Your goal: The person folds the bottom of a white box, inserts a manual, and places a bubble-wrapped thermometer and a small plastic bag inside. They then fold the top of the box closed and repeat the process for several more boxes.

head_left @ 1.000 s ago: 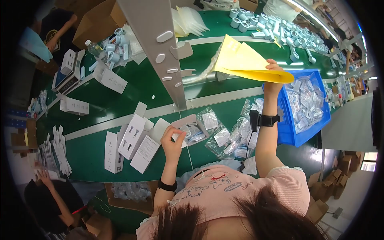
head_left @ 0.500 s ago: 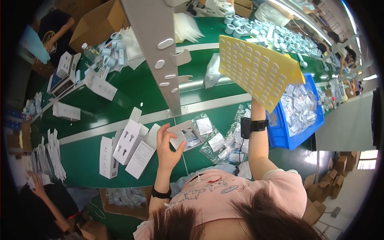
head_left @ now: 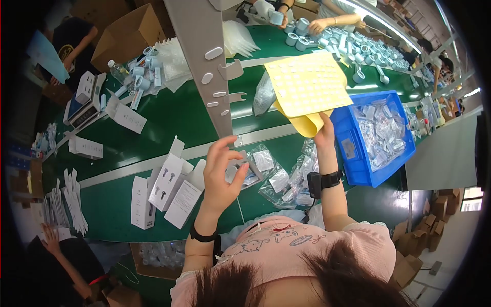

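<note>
My right hand grips the lower edge of a yellow sticker sheet lined with rows of small pale oval stickers. The sheet's lower part curls under itself. My left hand is raised with thumb and fingers curved apart, and I see nothing held between them. Behind its fingers lies an open white box with something in clear plastic inside; the hand hides part of it. Just left of that hand, white printed boxes lean together on the green table.
Several clear plastic packets lie between my arms. A blue bin of bagged parts stands on the right. Before me rises a grey metal post. Light-blue handheld parts cover the far bench, where co-workers' hands work.
The sticker sheet has tilted and come lower and leftward, with my right hand now showing beneath it. My left hand has risen slightly rightward, its fingers turned over the open box. Co-workers' hands appear at the far bench.
</note>
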A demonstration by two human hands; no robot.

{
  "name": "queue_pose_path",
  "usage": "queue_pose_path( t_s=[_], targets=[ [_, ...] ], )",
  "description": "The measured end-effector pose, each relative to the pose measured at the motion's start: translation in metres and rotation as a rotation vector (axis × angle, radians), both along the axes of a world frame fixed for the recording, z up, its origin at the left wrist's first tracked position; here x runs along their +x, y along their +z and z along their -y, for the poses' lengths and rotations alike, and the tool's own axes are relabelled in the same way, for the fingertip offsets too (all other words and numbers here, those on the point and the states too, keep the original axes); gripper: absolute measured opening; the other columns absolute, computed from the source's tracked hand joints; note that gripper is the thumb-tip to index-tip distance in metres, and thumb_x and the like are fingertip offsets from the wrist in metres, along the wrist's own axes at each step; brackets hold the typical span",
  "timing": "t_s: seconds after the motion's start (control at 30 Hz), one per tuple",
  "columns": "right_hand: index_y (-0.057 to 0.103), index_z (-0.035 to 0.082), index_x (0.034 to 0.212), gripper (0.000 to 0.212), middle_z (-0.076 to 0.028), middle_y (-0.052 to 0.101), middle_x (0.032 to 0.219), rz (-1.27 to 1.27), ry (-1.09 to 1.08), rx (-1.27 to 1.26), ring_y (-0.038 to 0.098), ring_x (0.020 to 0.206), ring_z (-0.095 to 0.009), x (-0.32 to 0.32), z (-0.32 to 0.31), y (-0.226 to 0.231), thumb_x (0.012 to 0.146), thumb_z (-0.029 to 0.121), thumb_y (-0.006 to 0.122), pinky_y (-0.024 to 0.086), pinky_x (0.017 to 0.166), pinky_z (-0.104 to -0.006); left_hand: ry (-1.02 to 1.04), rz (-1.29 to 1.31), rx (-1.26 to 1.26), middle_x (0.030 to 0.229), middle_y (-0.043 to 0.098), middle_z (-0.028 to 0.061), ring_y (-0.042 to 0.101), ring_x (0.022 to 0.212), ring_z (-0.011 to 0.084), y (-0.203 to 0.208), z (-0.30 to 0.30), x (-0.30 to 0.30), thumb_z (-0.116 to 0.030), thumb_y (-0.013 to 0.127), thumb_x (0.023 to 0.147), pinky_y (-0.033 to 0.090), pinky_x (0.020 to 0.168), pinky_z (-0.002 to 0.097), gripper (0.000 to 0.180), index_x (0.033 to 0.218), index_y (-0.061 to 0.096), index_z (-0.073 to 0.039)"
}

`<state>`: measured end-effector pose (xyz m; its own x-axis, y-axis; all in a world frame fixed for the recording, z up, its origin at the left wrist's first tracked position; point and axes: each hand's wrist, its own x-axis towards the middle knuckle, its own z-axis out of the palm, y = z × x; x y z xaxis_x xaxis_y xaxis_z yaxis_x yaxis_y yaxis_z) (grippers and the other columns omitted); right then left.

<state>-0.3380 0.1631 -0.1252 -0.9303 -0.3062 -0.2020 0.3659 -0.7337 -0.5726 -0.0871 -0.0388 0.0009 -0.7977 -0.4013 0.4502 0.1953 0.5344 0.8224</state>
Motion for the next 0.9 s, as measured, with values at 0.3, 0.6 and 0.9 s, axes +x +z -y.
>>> queue_pose_path(
  t_s=[0.3,0.6,0.9],
  targets=[
    [0.031,-0.005,0.126,0.042,-0.019,0.043,0.124,0.065,0.03,0.006,0.046,0.112,-0.031,-0.025,0.018,-0.01,0.086,0.003,0.041,0.039,0.096,-0.0408,0.135,-0.013,0.041,0.111,0.052,0.0161,0.05,0.104,0.0295,-0.037,0.001,0.029,-0.002,0.06,0.069,0.039,0.089,0.037,0.015,0.083,0.054,-0.001],
    [0.035,-0.005,0.123,0.04,-0.02,0.046,0.121,0.039,0.167,0.025,0.051,0.106,-0.031,-0.078,0.107,0.007,0.085,0.005,0.043,0.044,0.09,-0.04,0.194,0.184,0.172,0.108,0.054,0.0149,0.05,0.104,0.0291,-0.06,-0.004,0.044,-0.003,0.059,0.071,0.037,0.09,0.0345,0.022,0.092,0.055,-0.001],
    [0.046,-0.006,0.112,0.033,-0.018,0.056,0.106,0.083,0.72,0.109,0.058,0.093,-0.028,-0.059,0.152,0.047,0.082,0.009,0.043,0.048,0.083,-0.0386,0.142,0.335,0.225,0.1,0.056,0.0128,0.054,0.095,0.0286,-0.077,-0.005,0.046,-0.003,0.059,0.073,0.04,0.084,0.0299,0.022,0.095,0.055,-0.001]
  ],
)
